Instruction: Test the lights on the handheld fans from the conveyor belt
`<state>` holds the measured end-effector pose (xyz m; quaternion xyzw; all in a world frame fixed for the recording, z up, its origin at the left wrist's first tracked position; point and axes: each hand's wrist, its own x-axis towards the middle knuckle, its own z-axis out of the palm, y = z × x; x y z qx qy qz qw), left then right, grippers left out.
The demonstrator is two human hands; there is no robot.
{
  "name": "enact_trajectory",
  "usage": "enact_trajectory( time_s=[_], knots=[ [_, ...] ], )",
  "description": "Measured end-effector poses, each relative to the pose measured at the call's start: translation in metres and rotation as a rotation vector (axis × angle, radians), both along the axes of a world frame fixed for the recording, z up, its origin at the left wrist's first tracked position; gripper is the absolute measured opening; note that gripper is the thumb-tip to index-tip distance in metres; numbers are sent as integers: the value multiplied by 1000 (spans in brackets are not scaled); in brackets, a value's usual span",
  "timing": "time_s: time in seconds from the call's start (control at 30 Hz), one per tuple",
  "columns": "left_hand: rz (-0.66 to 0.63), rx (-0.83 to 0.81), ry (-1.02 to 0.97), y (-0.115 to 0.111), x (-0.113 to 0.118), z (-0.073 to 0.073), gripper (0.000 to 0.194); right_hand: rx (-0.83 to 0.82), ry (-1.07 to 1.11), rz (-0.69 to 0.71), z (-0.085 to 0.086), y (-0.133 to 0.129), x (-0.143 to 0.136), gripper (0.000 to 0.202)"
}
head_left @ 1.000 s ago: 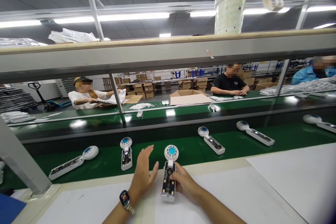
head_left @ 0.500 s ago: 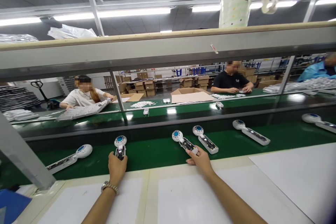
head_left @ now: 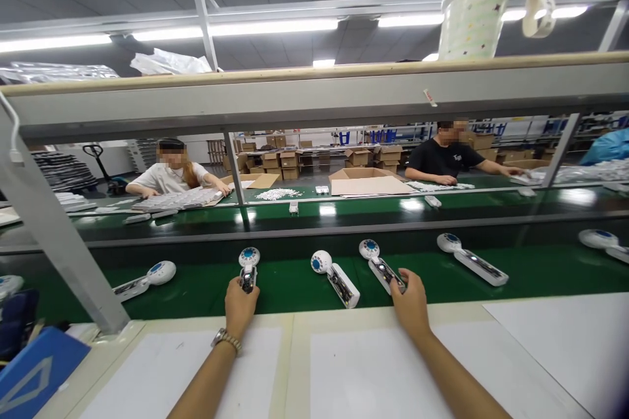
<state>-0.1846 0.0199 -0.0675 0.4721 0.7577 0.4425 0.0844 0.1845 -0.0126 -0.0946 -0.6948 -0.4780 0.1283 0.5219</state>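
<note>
Left hand (head_left: 240, 306): at 7 o'clock of the view, back of the hand up, its grip closed around the lower handle of the left gadget (head_left: 249, 256).
Left arm: it reaches in toward 1 o'clock, and the wrist carries a watch (head_left: 227, 340).
Left gadget: it is on the green belt (head_left: 287, 294), round head toward 12 o'clock.
Right hand (head_left: 411, 304): between 4 and 5 o'clock, thumb touching the handle of the right gadget (head_left: 381, 266), the fingers half curved at its other side; the grip is partly open, and I cannot tell if it holds firmly.
Right arm: it reaches in toward 11 o'clock, over the worktop (head_left: 301, 366).
Right gadget: on the belt, head toward 11 o'clock.
Middle gadget (head_left: 339, 283): it lies on the belt between both hands, near the right gadget, its head also toward 11 o'clock.
</note>
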Motion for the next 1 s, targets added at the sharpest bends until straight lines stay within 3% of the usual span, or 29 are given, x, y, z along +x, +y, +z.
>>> enact_trajectory(
  time_s=[0.13,0.27,0.37,0.47,0.6,0.7,0.83,0.9,1.0],
  knots=[
    [4,7,-66,-2,2,2,46,-154,-92,63,-2,4,-6,56],
    [30,60,-249,-2,-2,4,40,-207,-121,117,0,8,-20,49],
    [26,126,-465,-1,-4,4,33,-239,-32,166,3,10,-19,36],
    [-25,198,-750,-1,-2,5,21,-231,139,246,5,12,-10,38],
    [-162,245,-1079,-4,8,12,14,-114,450,329,5,12,-9,48],
    [-282,271,-1336,-9,12,21,30,-19,673,418,9,8,-18,51],
    [-578,259,-1781,-18,12,30,47,25,887,649,14,-1,-31,46],
    [-712,168,-1749,-24,12,30,51,57,1011,712,14,-4,-34,51],
    [-919,-64,-1520,-31,18,26,62,129,1042,613,11,-5,-36,66]
  ],
)
